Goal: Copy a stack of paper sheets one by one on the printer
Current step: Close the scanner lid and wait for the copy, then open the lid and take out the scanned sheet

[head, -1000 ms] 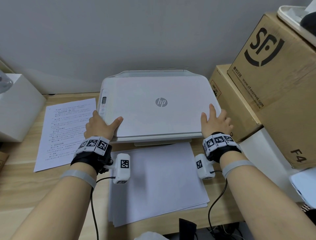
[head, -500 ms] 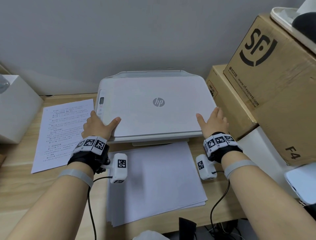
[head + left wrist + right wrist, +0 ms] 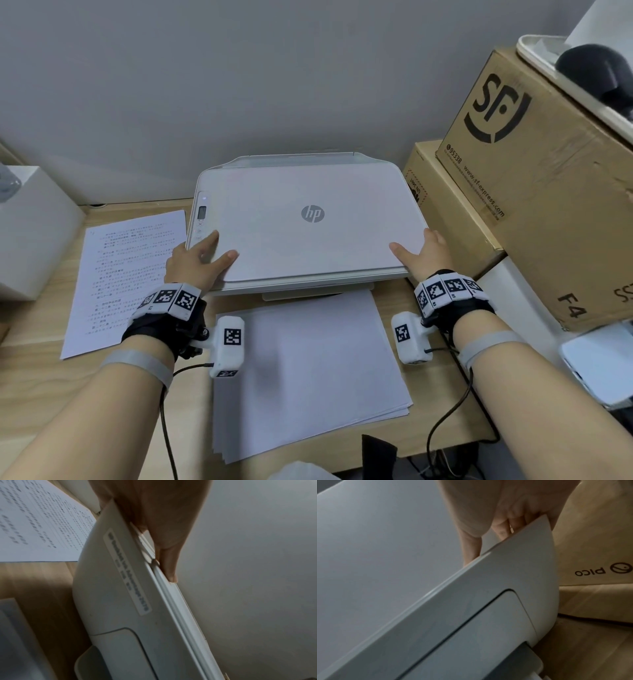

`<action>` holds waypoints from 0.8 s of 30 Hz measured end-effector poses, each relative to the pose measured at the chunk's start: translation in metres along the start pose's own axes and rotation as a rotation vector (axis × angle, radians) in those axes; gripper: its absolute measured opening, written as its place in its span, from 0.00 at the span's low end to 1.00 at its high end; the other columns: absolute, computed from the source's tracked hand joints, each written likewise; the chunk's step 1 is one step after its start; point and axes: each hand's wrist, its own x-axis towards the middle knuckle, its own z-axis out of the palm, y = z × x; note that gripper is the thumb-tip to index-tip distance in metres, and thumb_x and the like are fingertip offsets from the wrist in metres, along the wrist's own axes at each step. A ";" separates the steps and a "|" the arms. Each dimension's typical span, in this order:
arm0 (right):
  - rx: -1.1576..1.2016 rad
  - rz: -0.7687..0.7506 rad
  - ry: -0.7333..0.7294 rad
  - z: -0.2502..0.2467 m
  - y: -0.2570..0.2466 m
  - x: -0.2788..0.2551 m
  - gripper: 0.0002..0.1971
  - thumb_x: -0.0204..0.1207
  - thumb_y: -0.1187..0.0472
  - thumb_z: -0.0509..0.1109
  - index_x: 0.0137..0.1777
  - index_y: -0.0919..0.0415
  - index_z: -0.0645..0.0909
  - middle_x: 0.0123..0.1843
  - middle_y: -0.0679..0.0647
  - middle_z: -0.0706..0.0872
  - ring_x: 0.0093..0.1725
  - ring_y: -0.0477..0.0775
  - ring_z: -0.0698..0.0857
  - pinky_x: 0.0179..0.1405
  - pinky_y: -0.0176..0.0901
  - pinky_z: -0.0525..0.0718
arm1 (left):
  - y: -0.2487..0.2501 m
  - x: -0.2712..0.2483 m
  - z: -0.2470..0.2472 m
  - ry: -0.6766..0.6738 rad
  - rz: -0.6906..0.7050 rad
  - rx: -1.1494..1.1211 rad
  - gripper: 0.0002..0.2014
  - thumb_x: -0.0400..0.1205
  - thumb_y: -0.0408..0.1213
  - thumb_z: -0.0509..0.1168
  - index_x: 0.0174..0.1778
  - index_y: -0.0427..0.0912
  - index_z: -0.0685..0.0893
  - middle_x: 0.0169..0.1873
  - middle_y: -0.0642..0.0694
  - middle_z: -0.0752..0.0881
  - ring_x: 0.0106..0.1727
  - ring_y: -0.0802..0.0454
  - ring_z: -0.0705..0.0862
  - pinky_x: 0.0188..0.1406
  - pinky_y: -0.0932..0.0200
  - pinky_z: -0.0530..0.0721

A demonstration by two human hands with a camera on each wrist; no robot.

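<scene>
A white HP printer (image 3: 308,246) stands with its lid down at the back of the desk. My left hand (image 3: 205,255) rests on its front left corner, with the thumb (image 3: 169,563) flat on the lid and the index finger stretched along the control strip (image 3: 202,214). My right hand (image 3: 416,246) holds the lid's front right corner, thumb (image 3: 471,547) on top and fingers over the side edge. A stack of blank sheets (image 3: 308,370) lies in front of the printer. One printed sheet (image 3: 126,274) lies to its left.
Cardboard boxes (image 3: 548,188) are stacked close against the printer's right side, the lower one (image 3: 590,547) beside my right hand. A white box (image 3: 30,226) stands at the far left. A white device (image 3: 599,363) sits at the right edge. Cables hang over the desk's front edge.
My right hand slid from flat on the lid to its right edge, with the fingers now over the side. My left index finger stretched out along the control strip.
</scene>
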 end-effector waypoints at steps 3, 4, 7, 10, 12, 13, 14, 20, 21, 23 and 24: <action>0.098 0.025 -0.009 -0.005 -0.003 0.001 0.43 0.74 0.47 0.72 0.81 0.66 0.55 0.82 0.60 0.57 0.80 0.60 0.61 0.78 0.53 0.63 | 0.001 0.000 -0.002 -0.022 -0.010 -0.088 0.30 0.75 0.55 0.71 0.75 0.60 0.73 0.79 0.37 0.61 0.79 0.35 0.62 0.79 0.41 0.61; 0.126 0.039 -0.020 -0.007 -0.004 0.002 0.43 0.74 0.49 0.73 0.81 0.66 0.56 0.82 0.60 0.58 0.80 0.60 0.62 0.77 0.53 0.63 | 0.000 0.001 -0.003 -0.034 -0.012 -0.116 0.30 0.75 0.53 0.72 0.74 0.59 0.74 0.80 0.39 0.60 0.80 0.37 0.60 0.80 0.41 0.59; 0.226 0.090 -0.031 -0.013 -0.010 0.004 0.41 0.74 0.51 0.73 0.80 0.67 0.58 0.81 0.59 0.61 0.78 0.60 0.65 0.76 0.53 0.65 | 0.001 0.005 -0.006 -0.040 -0.019 -0.245 0.29 0.73 0.51 0.75 0.71 0.55 0.79 0.82 0.45 0.58 0.82 0.42 0.58 0.82 0.42 0.55; 0.395 0.111 0.019 -0.016 -0.014 0.006 0.28 0.75 0.53 0.71 0.71 0.67 0.72 0.72 0.59 0.73 0.70 0.60 0.74 0.68 0.51 0.71 | 0.005 0.005 -0.007 -0.036 -0.038 -0.298 0.25 0.77 0.48 0.71 0.71 0.52 0.79 0.84 0.48 0.54 0.83 0.47 0.54 0.82 0.50 0.50; 0.540 0.118 0.081 -0.018 -0.016 0.002 0.14 0.77 0.56 0.69 0.57 0.64 0.79 0.60 0.56 0.80 0.65 0.61 0.78 0.64 0.51 0.73 | 0.006 0.005 -0.009 -0.040 -0.042 -0.351 0.24 0.80 0.49 0.69 0.72 0.50 0.78 0.83 0.47 0.59 0.83 0.47 0.56 0.81 0.52 0.51; 0.622 0.122 0.104 -0.019 -0.018 0.000 0.09 0.78 0.57 0.68 0.51 0.63 0.80 0.58 0.57 0.82 0.64 0.62 0.80 0.65 0.51 0.74 | 0.007 0.004 -0.010 -0.040 -0.034 -0.368 0.25 0.80 0.50 0.68 0.73 0.49 0.77 0.82 0.46 0.61 0.83 0.47 0.57 0.81 0.51 0.53; 0.698 0.125 0.121 -0.020 -0.019 -0.003 0.08 0.79 0.58 0.67 0.50 0.63 0.81 0.60 0.60 0.83 0.62 0.61 0.81 0.65 0.50 0.75 | 0.009 0.004 -0.013 -0.039 -0.026 -0.376 0.25 0.80 0.52 0.67 0.73 0.49 0.77 0.82 0.47 0.61 0.83 0.46 0.57 0.82 0.49 0.54; 1.061 0.162 0.188 -0.038 -0.032 0.004 0.16 0.83 0.48 0.60 0.52 0.60 0.81 0.46 0.50 0.84 0.53 0.52 0.81 0.49 0.39 0.78 | 0.032 0.009 -0.023 0.074 0.023 -0.580 0.22 0.88 0.55 0.44 0.67 0.52 0.78 0.61 0.60 0.80 0.68 0.55 0.71 0.71 0.55 0.66; 1.129 0.168 0.187 -0.040 -0.035 0.008 0.18 0.82 0.44 0.58 0.51 0.57 0.82 0.49 0.50 0.85 0.57 0.53 0.82 0.55 0.41 0.79 | 0.035 0.009 -0.023 0.077 0.036 -0.670 0.27 0.87 0.57 0.40 0.69 0.51 0.79 0.66 0.62 0.78 0.72 0.56 0.70 0.75 0.54 0.61; 1.231 0.148 0.190 -0.043 -0.041 0.015 0.23 0.83 0.38 0.51 0.49 0.53 0.82 0.53 0.50 0.86 0.59 0.51 0.83 0.62 0.48 0.76 | 0.040 0.012 -0.026 0.077 0.035 -0.825 0.31 0.87 0.59 0.36 0.65 0.51 0.81 0.73 0.60 0.74 0.78 0.59 0.65 0.77 0.52 0.54; 1.282 0.127 0.198 -0.044 -0.044 0.020 0.25 0.83 0.38 0.48 0.49 0.53 0.81 0.52 0.50 0.86 0.57 0.49 0.83 0.60 0.48 0.76 | 0.044 0.016 -0.027 0.081 0.028 -0.891 0.31 0.87 0.59 0.34 0.62 0.53 0.82 0.73 0.59 0.74 0.78 0.60 0.65 0.77 0.51 0.54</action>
